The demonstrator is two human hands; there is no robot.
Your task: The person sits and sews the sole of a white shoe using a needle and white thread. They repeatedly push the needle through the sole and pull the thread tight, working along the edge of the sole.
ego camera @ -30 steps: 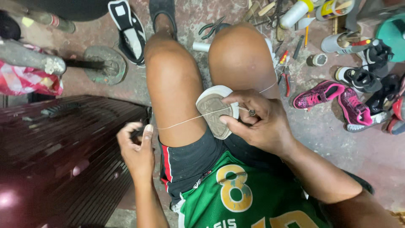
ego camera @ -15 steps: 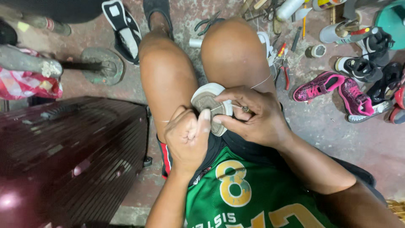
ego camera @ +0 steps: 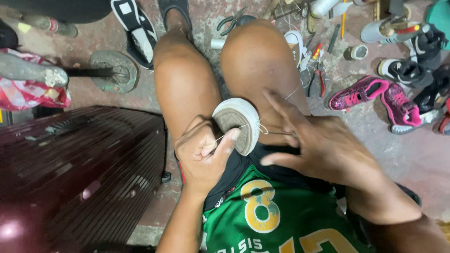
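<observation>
A shoe (ego camera: 236,122) with a white rim and grey sole is wedged upright between my bare knees, sole towards me. My left hand (ego camera: 204,157) presses against the sole's left side, thumb and finger pinching a pale thread (ego camera: 224,135) that runs to the sole. My right hand (ego camera: 321,147) is just right of the shoe, with index and lower fingers spread. A thin needle (ego camera: 281,133) reaches from it towards the shoe's edge. More thread (ego camera: 293,92) lies over my right knee.
A dark red slatted bench (ego camera: 79,164) stands at my left. Pink sneakers (ego camera: 375,96), black shoes (ego camera: 412,70), pliers (ego camera: 318,79), tools and bottles litter the concrete floor ahead and right. A black-and-white sandal (ego camera: 136,30) and a round metal stand (ego camera: 112,70) lie ahead left.
My left hand came in from a pulled-out thread to the sole, then shifted to its left side. My right hand let go of the shoe and spread its fingers.
</observation>
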